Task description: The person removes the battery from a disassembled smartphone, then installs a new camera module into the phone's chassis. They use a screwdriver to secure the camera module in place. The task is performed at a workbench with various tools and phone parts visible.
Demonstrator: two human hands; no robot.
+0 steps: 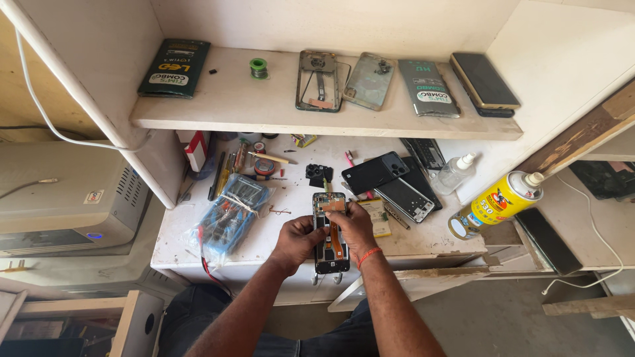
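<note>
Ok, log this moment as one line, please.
left hand: holds opened phone | right hand: on its upper part | multimeter in bag to its left | bench

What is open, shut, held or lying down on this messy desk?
Opened phone: back off, insides showing, held by both hands.
Left hand: gripping the phone's left edge.
Right hand: on the phone's right side.
Yellow spray can: lying on its side, nozzle on.
Clear bottle: tilted, capped.
Black phone: lying back up.
Meter: wrapped in a plastic bag.
</note>
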